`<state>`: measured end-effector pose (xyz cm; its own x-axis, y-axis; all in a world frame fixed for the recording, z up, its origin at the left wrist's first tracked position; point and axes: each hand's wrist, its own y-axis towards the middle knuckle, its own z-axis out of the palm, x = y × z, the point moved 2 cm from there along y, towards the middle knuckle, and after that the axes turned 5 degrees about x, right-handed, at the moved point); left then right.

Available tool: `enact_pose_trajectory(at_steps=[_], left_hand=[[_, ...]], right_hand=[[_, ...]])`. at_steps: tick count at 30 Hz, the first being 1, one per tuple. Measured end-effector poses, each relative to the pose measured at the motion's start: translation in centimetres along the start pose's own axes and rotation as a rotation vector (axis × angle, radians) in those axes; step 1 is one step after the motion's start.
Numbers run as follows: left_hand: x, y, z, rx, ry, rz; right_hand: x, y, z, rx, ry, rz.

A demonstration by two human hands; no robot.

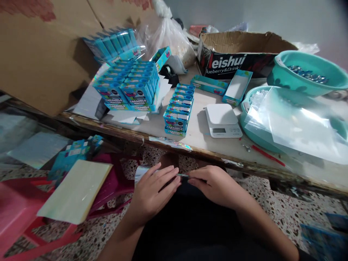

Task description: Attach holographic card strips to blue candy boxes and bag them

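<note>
My left hand (152, 190) and my right hand (214, 185) meet over my lap, just below the table's front edge. Between them lies a thin shiny flat piece (182, 175), a foil-like card. My left fingers press flat over it. My right fingers pinch its end. A silvery edge of it shows at the left of my left hand. On the table above stand a row of small blue candy boxes (178, 112) and a larger stack of the same boxes (130, 87).
A white kitchen scale (223, 121) sits near the table (201, 146) edge. Teal basins (307, 72) and a clear plastic bag (293, 123) are at right. A cardboard box (239, 54) stands behind. A red plastic stool (24, 214) with a sheet stack (76, 190) is at left.
</note>
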<state>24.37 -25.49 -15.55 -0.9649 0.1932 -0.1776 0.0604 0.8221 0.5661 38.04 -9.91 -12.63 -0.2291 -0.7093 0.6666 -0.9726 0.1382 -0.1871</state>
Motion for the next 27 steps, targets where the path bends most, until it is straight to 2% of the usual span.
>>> enact_pose_trajectory(at_steps=[4, 7, 16, 19, 23, 25, 27], left_hand=[[0.3, 0.3, 0.2, 0.096, 0.016, -0.067], [0.3, 0.4, 0.2, 0.148, 0.03, -0.06], [-0.5, 0.2, 0.9, 0.0, 0.029, -0.022], [-0.6, 0.8, 1.4, 0.02, -0.082, -0.089], [-0.4, 1.5, 1.7, 0.112, -0.218, -0.242], [-0.4, 1.4, 1.7, 0.127, -0.223, -0.238], [-0.5, 1.1, 1.5, 0.091, -0.187, -0.174]], right_hand=[[0.0, 0.0, 0.1, -0.003, -0.068, -0.003], [0.0, 0.1, 0.2, -0.019, -0.125, -0.012], [-0.5, -0.5, -0.6, -0.065, -0.167, -0.082], [-0.7, -0.6, -0.6, -0.038, -0.242, -0.103], [-0.6, -0.7, -0.2, -0.001, -0.322, -0.085], [-0.5, -0.8, -0.2, 0.004, -0.344, -0.084], [-0.2, -1.0, -0.3, -0.001, -0.352, -0.091]])
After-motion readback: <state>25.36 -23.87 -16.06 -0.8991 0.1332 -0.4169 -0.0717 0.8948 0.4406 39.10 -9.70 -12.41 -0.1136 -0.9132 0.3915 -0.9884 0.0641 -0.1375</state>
